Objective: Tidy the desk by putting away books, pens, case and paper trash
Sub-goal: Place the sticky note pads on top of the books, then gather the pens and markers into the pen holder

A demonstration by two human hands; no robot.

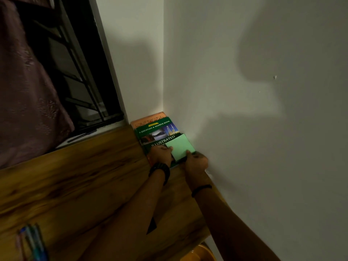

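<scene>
A dark green illustrated question-and-answer book (156, 131) lies in the far corner of the wooden desk (79, 176), on top of an orange book (148, 119). A small light green book or pad (179, 146) rests on the green book against the wall. My left hand (161, 154) grips its left edge, thumb on top. My right hand (195, 162) holds its near right corner. Several pens (32, 242) lie at the desk's near left, blurred.
A white wall (254, 91) runs along the desk's right side. A dark window with a metal grille (75, 72) and a brown curtain (24, 95) stand at the left. Something orange-yellow (204, 253) shows below the desk's near edge.
</scene>
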